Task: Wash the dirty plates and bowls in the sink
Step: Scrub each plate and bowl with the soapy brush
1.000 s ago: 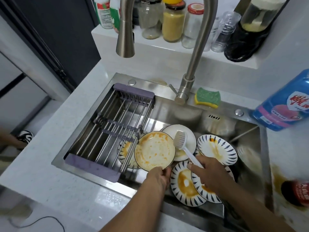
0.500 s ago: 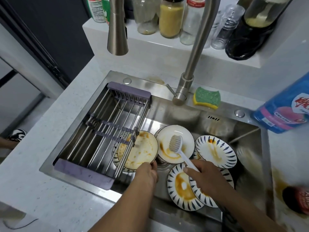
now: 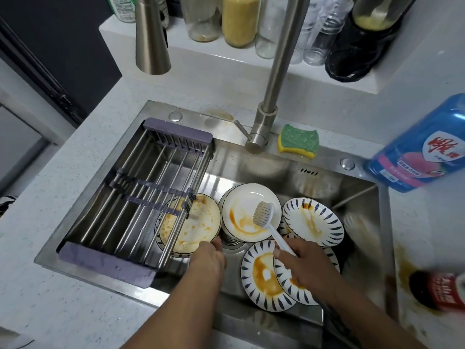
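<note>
- Steel drying rack [image 3: 141,197] with purple ends, at nine o'clock.
- Tap [image 3: 274,79] at twelve o'clock; green-and-yellow sponge [image 3: 298,141] just beside its base.
- Jars [image 3: 239,18] on the shelf behind.
- Blue detergent bottle [image 3: 422,147] at three o'clock.
- Blurred red-labelled bottle [image 3: 442,288] at four o'clock.

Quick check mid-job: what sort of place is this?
A home kitchen, most likely: a steel sink holding stained plates, a tall faucet over it, and food jars lined up behind.

home kitchen | steel sink [image 3: 297,170], faucet [image 3: 274,79], sponge [image 3: 299,141], spice jars [image 3: 239,20]
</note>
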Action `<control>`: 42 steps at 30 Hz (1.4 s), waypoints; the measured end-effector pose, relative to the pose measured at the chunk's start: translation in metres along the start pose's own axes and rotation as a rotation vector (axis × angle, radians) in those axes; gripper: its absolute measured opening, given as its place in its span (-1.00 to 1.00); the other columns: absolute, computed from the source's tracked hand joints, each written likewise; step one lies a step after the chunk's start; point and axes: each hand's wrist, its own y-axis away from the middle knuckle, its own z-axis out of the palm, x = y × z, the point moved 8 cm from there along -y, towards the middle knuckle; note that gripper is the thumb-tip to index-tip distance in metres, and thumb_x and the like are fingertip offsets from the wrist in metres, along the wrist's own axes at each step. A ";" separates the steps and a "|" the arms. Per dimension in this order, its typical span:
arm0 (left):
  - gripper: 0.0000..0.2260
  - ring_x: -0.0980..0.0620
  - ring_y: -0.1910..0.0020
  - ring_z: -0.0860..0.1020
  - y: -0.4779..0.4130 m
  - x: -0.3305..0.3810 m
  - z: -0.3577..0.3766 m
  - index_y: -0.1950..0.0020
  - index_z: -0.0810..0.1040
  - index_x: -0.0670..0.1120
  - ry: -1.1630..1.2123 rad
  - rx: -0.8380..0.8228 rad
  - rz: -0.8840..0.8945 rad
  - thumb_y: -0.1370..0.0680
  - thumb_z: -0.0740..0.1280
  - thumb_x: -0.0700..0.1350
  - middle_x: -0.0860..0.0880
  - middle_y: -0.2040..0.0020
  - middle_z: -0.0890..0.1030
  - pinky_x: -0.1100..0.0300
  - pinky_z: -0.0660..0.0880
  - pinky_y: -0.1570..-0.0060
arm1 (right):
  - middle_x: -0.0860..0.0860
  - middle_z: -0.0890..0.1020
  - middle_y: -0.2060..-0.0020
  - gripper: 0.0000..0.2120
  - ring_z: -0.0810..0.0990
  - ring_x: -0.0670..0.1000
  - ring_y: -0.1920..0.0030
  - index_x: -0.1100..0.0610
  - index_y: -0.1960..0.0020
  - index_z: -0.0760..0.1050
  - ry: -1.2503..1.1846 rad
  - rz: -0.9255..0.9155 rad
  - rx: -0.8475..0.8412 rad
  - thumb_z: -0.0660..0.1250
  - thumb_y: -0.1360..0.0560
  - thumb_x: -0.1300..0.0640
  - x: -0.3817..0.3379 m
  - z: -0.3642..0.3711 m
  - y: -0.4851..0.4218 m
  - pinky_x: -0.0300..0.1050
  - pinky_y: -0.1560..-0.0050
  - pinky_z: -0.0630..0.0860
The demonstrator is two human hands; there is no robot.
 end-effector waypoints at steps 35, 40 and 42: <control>-0.82 -0.17 0.12 0.67 0.036 -0.174 0.077 -0.11 0.58 -0.24 -1.177 -0.383 0.008 -0.62 0.41 -0.13 -0.19 -0.03 0.68 0.11 0.67 0.28 | 0.09 0.59 0.37 -0.84 0.50 -0.06 0.47 0.14 -0.04 0.65 -0.321 0.045 0.403 0.35 -0.62 0.08 0.028 -0.123 -0.007 -0.23 0.48 0.48; -0.75 -0.13 0.17 0.67 0.044 -0.174 0.085 -0.23 0.56 -0.20 -1.186 -0.326 0.039 -0.63 0.20 -0.37 -0.23 -0.11 0.66 0.15 0.63 0.47 | 0.15 0.63 0.39 -0.86 0.53 0.05 0.47 0.06 -0.08 0.62 -0.338 0.066 0.322 0.33 -0.64 0.03 0.020 -0.121 -0.007 -0.15 0.51 0.46; -0.67 -0.13 0.13 0.68 0.051 -0.172 0.086 -0.27 0.58 -0.14 -1.199 -0.371 0.059 -0.60 0.19 -0.39 -0.19 -0.10 0.67 0.14 0.63 0.42 | 0.10 0.61 0.42 -0.86 0.48 0.01 0.50 0.02 -0.07 0.62 -0.282 0.065 0.318 0.31 -0.65 0.00 0.019 -0.124 -0.005 -0.17 0.53 0.41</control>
